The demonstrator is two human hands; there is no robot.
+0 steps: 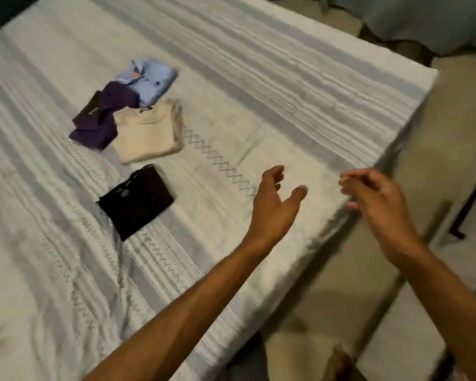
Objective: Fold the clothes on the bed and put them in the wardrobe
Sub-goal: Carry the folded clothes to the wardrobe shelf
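Several folded garments lie on the bed (259, 78), left of centre: a light blue shirt (149, 79) farthest, a purple garment (102, 116) with a dark brown piece under it, a beige top (149, 132), and a black top (136, 200) nearest. My left hand (275, 204) hovers over the bedspread to the right of the black top, fingers relaxed and spread, holding nothing. Above the bed's right edge is my right hand (377, 199), fingers loosely curled and blurred, with nothing in it.
The bedspread is white with grey stripes and zigzag stitching. Its right edge drops to a beige floor (327, 306). A black metal frame (470, 210) stands at the right. A bare foot (338, 364) shows at the bottom. No wardrobe is in view.
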